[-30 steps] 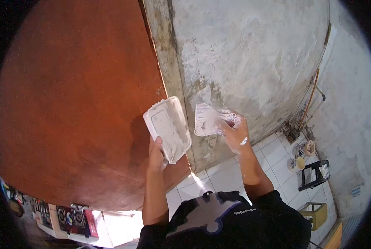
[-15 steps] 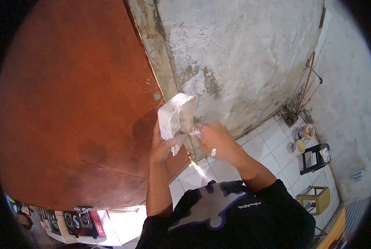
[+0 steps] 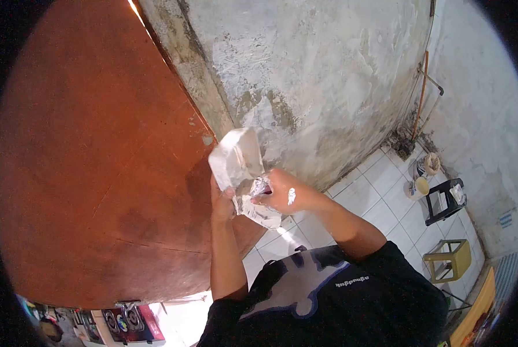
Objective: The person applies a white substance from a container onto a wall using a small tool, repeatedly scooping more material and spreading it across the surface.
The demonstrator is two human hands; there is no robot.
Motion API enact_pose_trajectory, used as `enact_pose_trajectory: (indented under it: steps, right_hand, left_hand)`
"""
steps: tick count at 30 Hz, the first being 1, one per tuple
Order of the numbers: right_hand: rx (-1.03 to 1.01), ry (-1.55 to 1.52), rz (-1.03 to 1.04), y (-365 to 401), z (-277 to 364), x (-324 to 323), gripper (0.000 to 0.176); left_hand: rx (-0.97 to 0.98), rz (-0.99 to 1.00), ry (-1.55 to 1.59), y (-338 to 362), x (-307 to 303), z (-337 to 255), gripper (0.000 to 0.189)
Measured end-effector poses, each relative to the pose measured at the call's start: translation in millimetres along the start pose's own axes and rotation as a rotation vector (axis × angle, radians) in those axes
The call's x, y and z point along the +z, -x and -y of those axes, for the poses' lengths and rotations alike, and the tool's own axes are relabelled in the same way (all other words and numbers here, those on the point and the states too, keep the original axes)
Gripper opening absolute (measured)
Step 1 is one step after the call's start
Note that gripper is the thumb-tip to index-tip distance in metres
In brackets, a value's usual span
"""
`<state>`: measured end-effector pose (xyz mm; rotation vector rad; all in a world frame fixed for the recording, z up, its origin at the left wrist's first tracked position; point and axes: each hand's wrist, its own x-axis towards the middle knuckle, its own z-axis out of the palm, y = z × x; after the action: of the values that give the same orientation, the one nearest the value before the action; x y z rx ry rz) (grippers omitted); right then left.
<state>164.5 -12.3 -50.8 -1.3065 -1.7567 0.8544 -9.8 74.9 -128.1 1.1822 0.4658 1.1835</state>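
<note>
My left hand (image 3: 223, 202) is wrapped around the lower left side of a white plastic container (image 3: 234, 156), its thumb over the edge. The container is tilted, and white paste coats its inside. A white flap (image 3: 262, 215) with faint print hangs below its near end. My right hand (image 3: 282, 191) is closed on a scraper (image 3: 260, 186) smeared with white paste, held at the container's mouth; fingers cover most of the handle. A blob of white paste sticks to the back of this hand near the wrist.
Ahead stands a patchy grey wall (image 3: 328, 75) with white smears, beside a reddish-brown panel (image 3: 97, 144) on the left. On the tiled floor (image 3: 380, 217) at right are a cream bucket (image 3: 419, 188), a black stool (image 3: 446, 202) and an olive stool (image 3: 449, 260). A long-handled tool (image 3: 422, 95) leans in the corner.
The container has moved slightly left and turned, showing its printed flap. My right hand has shifted left and down, closer beneath the container, with the scraper. The whole view has shifted a little.
</note>
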Motion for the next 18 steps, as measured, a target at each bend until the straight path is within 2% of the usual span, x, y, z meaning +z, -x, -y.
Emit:
enact_pose_trajectory:
  steps: [1, 3, 4, 6, 7, 8, 9, 10, 11, 13, 18]
  right_hand:
    - [0.0, 0.0, -0.003, 0, -1, -4, 0.022]
    - [0.227, -0.222, 0.161, 1, -5, -15, 0.019]
    - [0.224, -0.218, 0.162, 3, -15, -13, 0.019]
    - [0.265, -0.822, 0.039, 6, -45, -1, 0.017]
    - [0.261, -0.818, 0.043, 8, -50, -2, 0.017]
    - [0.264, -0.953, -0.05, 9, -53, -5, 0.017]
    - [0.266, -1.087, -0.143, 11, -55, -8, 0.017]
    - [0.275, -1.131, -0.221, 13, -52, -12, 0.017]
    - [0.272, -1.123, -0.216, 14, -52, -12, 0.017]
    - [0.256, -1.141, -0.473, 20, -53, -8, 0.017]
    - [0.158, -1.234, -0.558, 33, -58, -6, 0.019]
  left_hand:
    - [0.023, -0.015, 0.033, -2, -5, 6, 0.092]
    - [0.05, -0.031, 0.069, -7, -11, 17, 0.088]
    - [0.053, -0.061, 0.107, -9, -12, 21, 0.08]
    - [0.059, -0.095, 0.145, -11, -8, 21, 0.073]
    - [0.038, -0.196, 0.178, -12, 5, 14, 0.067]
    - [0.018, -0.296, 0.213, -13, 18, 7, 0.061]
    - [0.027, -0.298, 0.218, -15, 28, 3, 0.061]
    - [0.009, -0.29, 0.259, -16, 36, -1, 0.062]
    - [-0.009, -0.281, 0.301, -16, 44, -4, 0.065]
    - [-0.001, -0.302, 0.309, -16, 58, -9, 0.065]
    - [-0.004, -0.303, 0.328, -20, 68, 0, 0.065]
